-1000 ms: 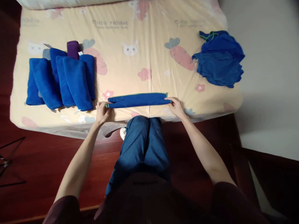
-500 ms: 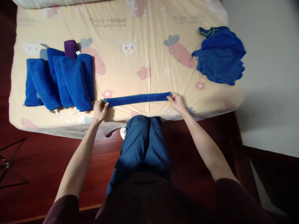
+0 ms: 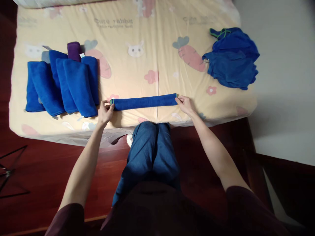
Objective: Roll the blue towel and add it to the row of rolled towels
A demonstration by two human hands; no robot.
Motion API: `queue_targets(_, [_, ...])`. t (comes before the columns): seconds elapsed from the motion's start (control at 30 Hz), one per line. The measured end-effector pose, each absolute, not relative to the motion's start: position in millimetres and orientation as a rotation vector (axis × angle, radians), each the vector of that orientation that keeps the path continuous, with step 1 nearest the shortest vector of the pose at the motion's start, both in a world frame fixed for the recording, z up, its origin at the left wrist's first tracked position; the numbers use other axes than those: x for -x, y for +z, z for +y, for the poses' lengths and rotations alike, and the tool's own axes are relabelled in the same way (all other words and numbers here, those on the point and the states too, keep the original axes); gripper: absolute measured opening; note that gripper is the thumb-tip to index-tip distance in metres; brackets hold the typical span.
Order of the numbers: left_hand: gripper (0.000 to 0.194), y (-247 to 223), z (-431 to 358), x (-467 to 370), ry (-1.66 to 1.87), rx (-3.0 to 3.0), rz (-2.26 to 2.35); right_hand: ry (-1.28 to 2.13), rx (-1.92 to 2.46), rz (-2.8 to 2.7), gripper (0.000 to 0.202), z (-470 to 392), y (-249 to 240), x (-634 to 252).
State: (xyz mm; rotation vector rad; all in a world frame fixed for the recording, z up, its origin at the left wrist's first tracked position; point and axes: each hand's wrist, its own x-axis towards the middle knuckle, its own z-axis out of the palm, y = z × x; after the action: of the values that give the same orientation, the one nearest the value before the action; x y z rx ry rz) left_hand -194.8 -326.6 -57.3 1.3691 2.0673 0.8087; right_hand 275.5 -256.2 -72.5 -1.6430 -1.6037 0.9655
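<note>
Folded blue cloth (image 3: 145,102): positioned on the bed (image 3: 128,77), near its front edge, spanning between both grips, long axis side to side, right end slightly farther from the body. Neither hand is nearer; left hand (image 3: 105,113) and right hand (image 3: 185,105) each pinch one end. Dark red floor (image 3: 98,183) shows nearer the body than the grips. Stacked blue cloths (image 3: 80,87) lie left of the left grip, crumpled blue fabric (image 3: 231,64) beyond and right of the right, and a small purple cloth (image 3: 74,51) beyond the stack.
</note>
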Motion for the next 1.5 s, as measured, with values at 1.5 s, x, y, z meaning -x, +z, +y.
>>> queue_targets(1.5, [0.009,-14,-335,76,1.451,0.349,1.248,0.721,1.563,-2.883,0.064,-190,-26,-260])
